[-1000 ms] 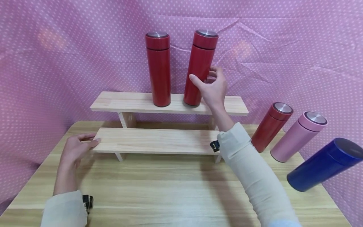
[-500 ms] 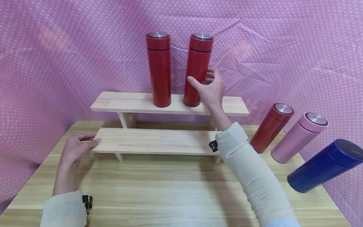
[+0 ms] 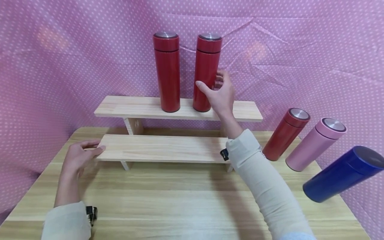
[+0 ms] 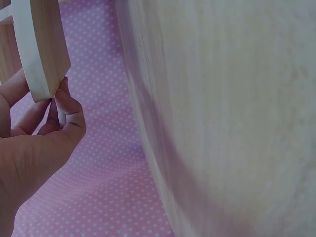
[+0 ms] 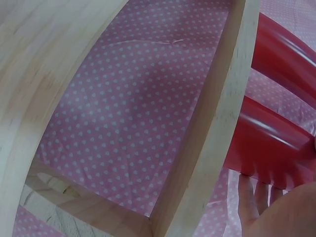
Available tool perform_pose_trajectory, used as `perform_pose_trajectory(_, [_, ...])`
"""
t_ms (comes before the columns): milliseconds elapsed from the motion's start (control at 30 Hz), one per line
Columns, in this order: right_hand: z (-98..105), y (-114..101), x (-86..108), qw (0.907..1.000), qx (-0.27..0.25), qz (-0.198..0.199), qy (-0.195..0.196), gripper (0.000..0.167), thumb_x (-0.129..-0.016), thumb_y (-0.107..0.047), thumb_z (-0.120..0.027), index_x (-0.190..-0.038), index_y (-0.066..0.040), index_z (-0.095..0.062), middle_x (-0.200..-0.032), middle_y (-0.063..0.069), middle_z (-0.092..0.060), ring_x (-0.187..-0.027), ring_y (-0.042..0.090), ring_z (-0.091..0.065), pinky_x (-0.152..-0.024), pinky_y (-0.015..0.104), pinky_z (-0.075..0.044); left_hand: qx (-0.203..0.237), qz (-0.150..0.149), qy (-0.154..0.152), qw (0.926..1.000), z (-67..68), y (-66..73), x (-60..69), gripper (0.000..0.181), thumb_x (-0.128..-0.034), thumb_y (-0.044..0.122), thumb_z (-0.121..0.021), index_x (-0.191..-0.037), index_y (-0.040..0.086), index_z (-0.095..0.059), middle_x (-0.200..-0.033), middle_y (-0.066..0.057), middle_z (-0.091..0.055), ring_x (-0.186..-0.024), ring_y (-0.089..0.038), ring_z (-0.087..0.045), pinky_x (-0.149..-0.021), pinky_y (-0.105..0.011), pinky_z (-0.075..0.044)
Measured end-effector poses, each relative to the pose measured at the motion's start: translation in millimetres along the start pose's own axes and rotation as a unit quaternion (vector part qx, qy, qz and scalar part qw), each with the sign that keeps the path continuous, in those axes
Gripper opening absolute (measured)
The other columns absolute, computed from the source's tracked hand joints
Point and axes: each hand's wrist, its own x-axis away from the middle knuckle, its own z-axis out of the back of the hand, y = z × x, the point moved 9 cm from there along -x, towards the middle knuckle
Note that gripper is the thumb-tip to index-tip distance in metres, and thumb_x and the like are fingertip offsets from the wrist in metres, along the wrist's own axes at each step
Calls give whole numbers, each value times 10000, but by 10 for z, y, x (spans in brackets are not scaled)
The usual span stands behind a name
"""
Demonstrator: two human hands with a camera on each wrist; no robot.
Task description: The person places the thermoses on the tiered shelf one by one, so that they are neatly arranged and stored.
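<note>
On the upper board of a two-tier wooden rack [image 3: 162, 148] stand two red thermos bottles. The left one [image 3: 167, 78] is upright and apart from the other. My right hand [image 3: 221, 95] grips the right-hand red thermos [image 3: 207, 63], thumb across its front and fingers on its right side. In the right wrist view this thermos [image 5: 269, 140] has its base at the upper board, with several fingertips against it. At the lower board's left end, my left hand [image 3: 79, 155] pinches the corner. The left wrist view shows its fingers [image 4: 74, 116] at the board's end [image 4: 47, 54].
At the right of the wooden table [image 3: 168, 206] stand a shorter red thermos [image 3: 283, 138], a pink thermos [image 3: 313, 148] and a blue thermos [image 3: 339, 176]. A pink dotted cloth [image 3: 90, 50] hangs behind. My right forearm covers the rack's right end.
The right-hand red thermos has come from a rightward lean to nearly upright, its top moving left with my right hand. My left hand stays at the lower board.
</note>
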Motion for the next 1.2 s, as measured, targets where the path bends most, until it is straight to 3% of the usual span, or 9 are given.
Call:
perform_pose_trajectory(100, [0,19,8,9999,-109,-101,-33,694,-820,-418,-844,-1371,-127,-539,-1247,52,-627,-1090,192,-605,-920,312,-533,96,-79,43,9999,8,1,-7,630,-942,293,-750,-1406,-77,-537,-923,196,-584,-816,34,-553,-683,-138,-512])
perform_pose_trajectory(267, [98,67,46,9981,-473,-394,54,791,-811,-410,-855,-1423,-80,-477,-1307,108,-579,-1143,216,-587,-962,307,-521,325,-83,75,9994,2,-24,-43,639,-927,273,-774,-1396,-91,-537,-892,236,-588,-826,27,-553,-674,-136,-508])
perform_pose_trajectory(333, [184,52,67,9975,-584,-343,177,794,-815,-387,-857,-1420,-45,-473,-1309,143,-573,-1146,237,-592,-955,314,-528,414,-40,72,9991,-3,-38,-69,649,-920,282,-782,-1399,-82,-539,-891,241,-591,-824,25,-556,-668,-138,-507])
perform_pose_trajectory(533, [535,-81,187,9936,-988,123,526,616,-838,-253,-849,-1313,-12,-541,-1201,154,-610,-1047,246,-619,-885,316,-564,591,40,-38,9982,-9,-79,-119,620,-901,340,-800,-1382,6,-594,-941,232,-592,-836,16,-562,-656,-137,-507])
perform_pose_trajectory(700, [848,-77,346,9899,-1256,114,643,438,-867,-131,-821,-1223,-44,-582,-1148,98,-612,-996,218,-632,-765,284,-603,570,-51,-69,9983,-7,-75,-152,567,-905,344,-795,-1353,38,-632,-951,233,-594,-845,20,-569,-705,-134,-516])
perform_pose_trajectory(900, [1224,6,546,9862,-1315,-17,1002,359,-869,-76,-811,-1174,-46,-623,-1105,92,-648,-954,219,-653,-758,266,-601,737,26,-96,9972,5,-97,-124,543,-910,298,-796,-1363,50,-632,-969,242,-601,-879,36,-569,-741,-113,-508])
perform_pose_trajectory(1033, [1494,91,649,9778,-1531,-112,1428,333,-855,-23,-808,-1142,-48,-638,-1080,121,-661,-898,213,-668,-725,254,-602,856,150,-109,9962,6,-117,-106,525,-915,272,-792,-1373,72,-631,-976,244,-604,-892,31,-569,-745,-121,-503])
perform_pose_trajectory(1200, [1877,266,784,9593,-1892,-385,2061,333,-831,55,-794,-1120,-18,-644,-1035,138,-663,-837,190,-670,-663,220,-592,629,115,-192,9978,-5,-84,-102,643,-936,284,-765,-1440,-28,-519,-1014,230,-578,-903,35,-557,-754,-130,-509])
